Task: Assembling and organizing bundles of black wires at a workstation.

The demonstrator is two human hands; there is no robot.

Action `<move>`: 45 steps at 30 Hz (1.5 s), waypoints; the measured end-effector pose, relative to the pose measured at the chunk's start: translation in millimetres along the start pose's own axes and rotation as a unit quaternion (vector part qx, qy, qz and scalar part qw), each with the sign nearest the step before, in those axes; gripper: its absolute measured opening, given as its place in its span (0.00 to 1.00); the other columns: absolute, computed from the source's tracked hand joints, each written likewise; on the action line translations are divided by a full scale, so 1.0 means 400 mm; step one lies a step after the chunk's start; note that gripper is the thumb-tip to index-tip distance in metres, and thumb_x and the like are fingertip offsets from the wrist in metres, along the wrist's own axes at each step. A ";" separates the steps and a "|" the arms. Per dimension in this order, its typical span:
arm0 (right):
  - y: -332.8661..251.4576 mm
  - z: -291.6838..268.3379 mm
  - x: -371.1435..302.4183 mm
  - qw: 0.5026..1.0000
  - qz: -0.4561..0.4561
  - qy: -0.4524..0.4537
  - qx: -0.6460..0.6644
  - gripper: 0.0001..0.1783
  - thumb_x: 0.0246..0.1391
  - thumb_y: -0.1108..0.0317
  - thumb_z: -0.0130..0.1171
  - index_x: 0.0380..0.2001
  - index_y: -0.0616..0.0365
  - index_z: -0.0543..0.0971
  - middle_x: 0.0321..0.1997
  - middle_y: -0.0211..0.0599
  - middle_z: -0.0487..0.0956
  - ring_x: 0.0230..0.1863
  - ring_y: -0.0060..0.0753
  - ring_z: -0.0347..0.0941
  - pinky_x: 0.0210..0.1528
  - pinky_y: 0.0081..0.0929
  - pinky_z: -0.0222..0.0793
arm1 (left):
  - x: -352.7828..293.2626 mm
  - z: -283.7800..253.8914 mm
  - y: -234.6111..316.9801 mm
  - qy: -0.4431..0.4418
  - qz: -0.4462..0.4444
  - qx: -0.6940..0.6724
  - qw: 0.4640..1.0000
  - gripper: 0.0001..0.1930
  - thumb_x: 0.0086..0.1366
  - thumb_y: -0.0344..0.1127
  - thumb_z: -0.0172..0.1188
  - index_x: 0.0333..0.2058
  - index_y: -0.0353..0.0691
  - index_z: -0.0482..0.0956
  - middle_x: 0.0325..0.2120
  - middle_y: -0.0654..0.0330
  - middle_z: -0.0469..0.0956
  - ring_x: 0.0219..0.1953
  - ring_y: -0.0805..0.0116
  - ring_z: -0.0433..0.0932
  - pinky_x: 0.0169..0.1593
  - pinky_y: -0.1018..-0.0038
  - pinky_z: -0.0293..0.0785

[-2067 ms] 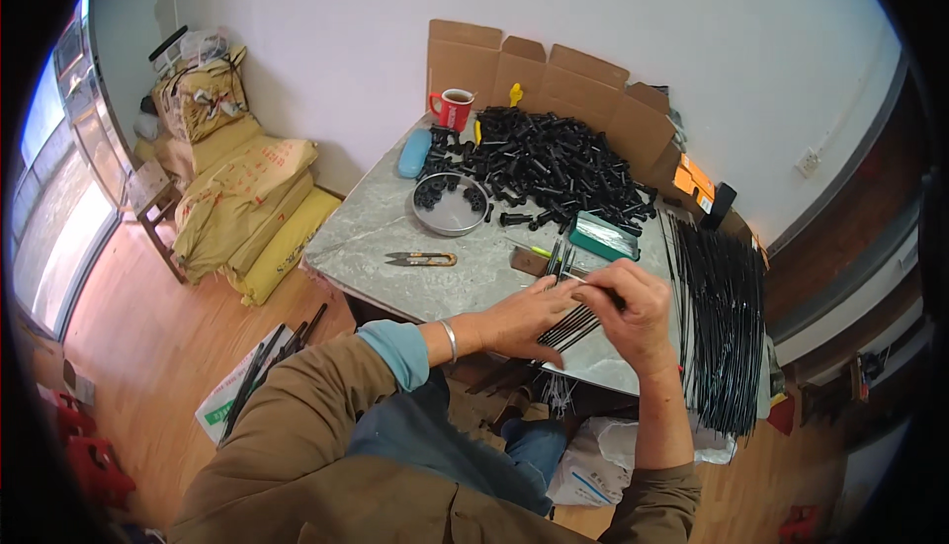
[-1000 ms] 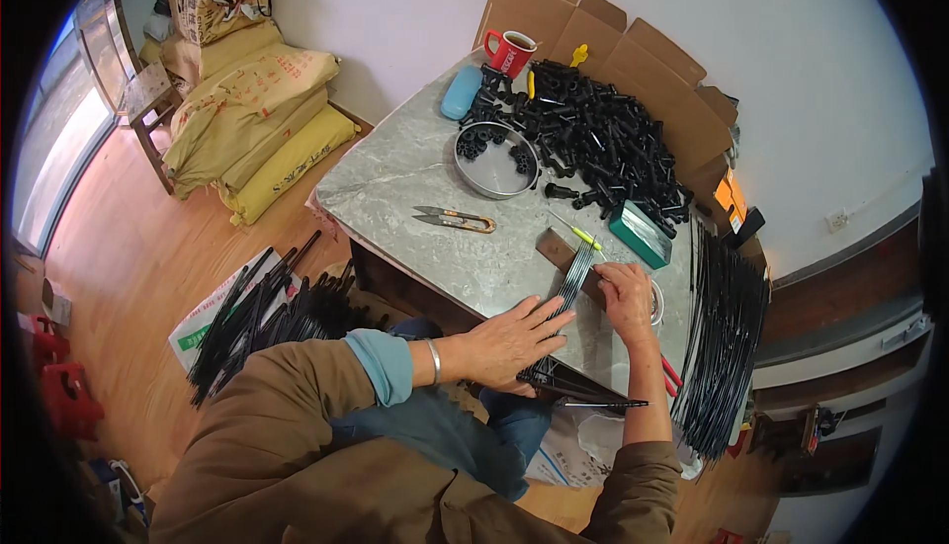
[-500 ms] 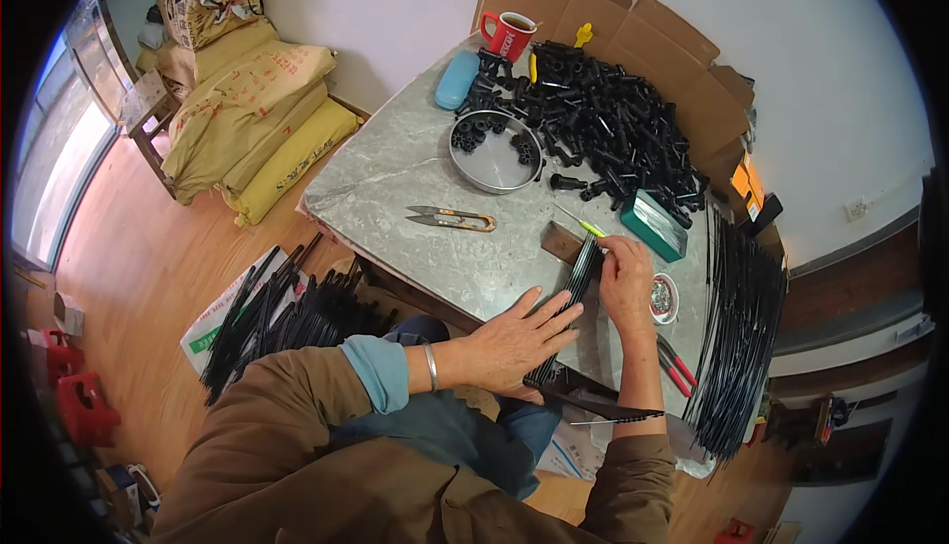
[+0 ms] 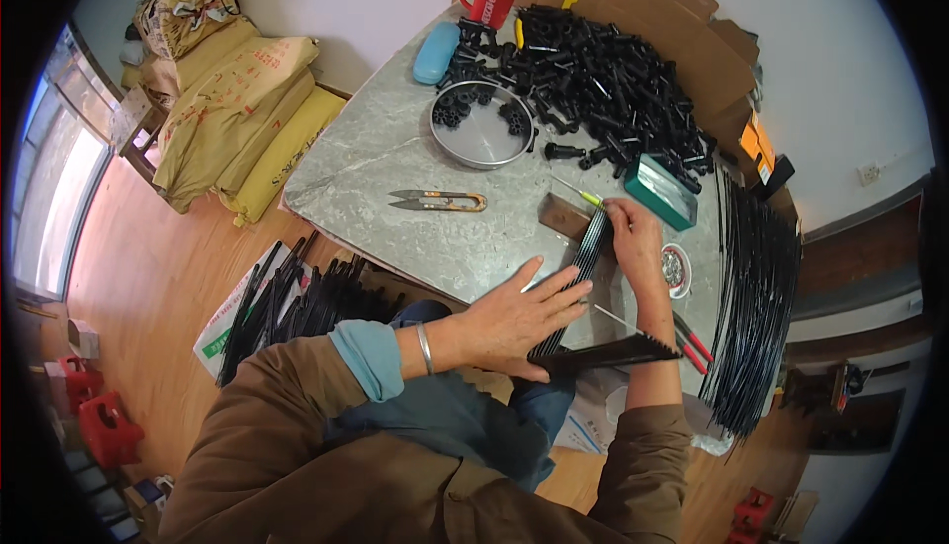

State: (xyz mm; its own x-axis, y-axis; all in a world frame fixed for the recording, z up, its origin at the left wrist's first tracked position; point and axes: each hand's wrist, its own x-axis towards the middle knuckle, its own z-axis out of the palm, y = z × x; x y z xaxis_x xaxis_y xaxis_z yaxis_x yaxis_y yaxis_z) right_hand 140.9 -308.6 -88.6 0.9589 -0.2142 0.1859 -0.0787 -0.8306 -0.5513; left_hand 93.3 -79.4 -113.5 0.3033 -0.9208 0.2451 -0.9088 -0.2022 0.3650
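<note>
Black rod bundle (image 4: 591, 248): slender, smooth, sheened; laid slantwise over the near right part of a grey worktop (image 4: 346, 164), its far end placed close by a brown block (image 4: 563, 216) and a green-handled tool (image 4: 590, 198). A dark fanned mass (image 4: 613, 354) at the near edge is probably formed by the rods' near ends; the join is hidden. Left hand (image 4: 514, 322): laid flat across the bundle, grip splayed, fingers spread wide, nothing clasped. Right hand (image 4: 638, 243): fingers and thumb bent together at the far end, grip narrow; whether a rod is held cannot be told. Handling, as judged: each rod light, stiff yet springy if flexed; surfaces likely slippery, so that rolling and splaying are to be expected; breakage thought unlikely. Bundle best steadied by a flat palm across its middle; single rods best pinched close to the far tips. Nearby, to the right: a white dish (image 4: 675, 269) of small shiny pieces, a red-handled tool (image 4: 695, 351) and, farther right, a spread of long black rods (image 4: 756, 307).
</note>
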 end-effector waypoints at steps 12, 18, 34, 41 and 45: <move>-0.025 0.038 -0.031 0.953 -0.237 0.139 -0.128 0.06 0.50 0.74 0.57 0.33 0.62 0.77 0.36 0.41 0.75 0.39 0.48 0.71 0.41 0.38 0.69 | 0.022 -0.003 -0.011 0.015 0.001 -0.021 1.000 0.47 0.44 0.55 0.69 0.59 0.35 0.62 0.65 0.42 0.50 0.68 0.42 0.45 0.66 0.48 0.44; -0.032 0.033 -0.040 0.954 -0.226 0.139 -0.137 0.07 0.49 0.73 0.59 0.34 0.60 0.78 0.35 0.40 0.75 0.39 0.46 0.71 0.41 0.38 0.69 | 0.026 0.020 -0.016 0.025 0.011 0.005 1.000 0.48 0.42 0.59 0.68 0.59 0.37 0.64 0.66 0.43 0.49 0.68 0.41 0.43 0.65 0.45 0.43; 0.083 -0.067 0.026 0.978 -0.077 0.193 0.025 0.08 0.53 0.72 0.58 0.37 0.61 0.81 0.35 0.40 0.79 0.32 0.33 0.76 0.35 0.26 0.71 | 0.016 -0.014 -0.017 0.025 0.020 -0.001 0.999 0.46 0.48 0.58 0.65 0.60 0.36 0.60 0.64 0.44 0.52 0.66 0.41 0.48 0.65 0.48 0.47; 0.193 -0.145 0.159 0.981 0.022 0.106 -0.164 0.11 0.47 0.62 0.61 0.33 0.54 0.83 0.29 0.41 0.81 0.33 0.42 0.78 0.38 0.35 0.71 | 0.015 -0.031 -0.008 -0.026 0.016 -0.010 0.999 0.47 0.51 0.60 0.62 0.62 0.34 0.59 0.66 0.47 0.50 0.69 0.46 0.42 0.68 0.50 0.37; 0.201 -0.131 0.213 0.979 0.066 0.009 -0.193 0.09 0.46 0.62 0.60 0.30 0.54 0.82 0.30 0.40 0.81 0.35 0.44 0.77 0.38 0.37 0.71 | 0.018 -0.036 -0.013 -0.037 0.002 -0.010 0.999 0.46 0.51 0.60 0.63 0.61 0.34 0.59 0.66 0.47 0.49 0.69 0.46 0.41 0.68 0.49 0.37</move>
State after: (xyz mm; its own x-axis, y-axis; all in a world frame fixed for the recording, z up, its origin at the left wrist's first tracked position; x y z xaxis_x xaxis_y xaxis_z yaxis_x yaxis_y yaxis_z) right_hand 201.9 -420.7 -74.6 0.9290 -0.3382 0.1502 -0.3014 -0.9270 -0.2233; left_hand 104.3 -80.1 -100.6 0.2767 -0.9441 0.1789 -0.9039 -0.1925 0.3819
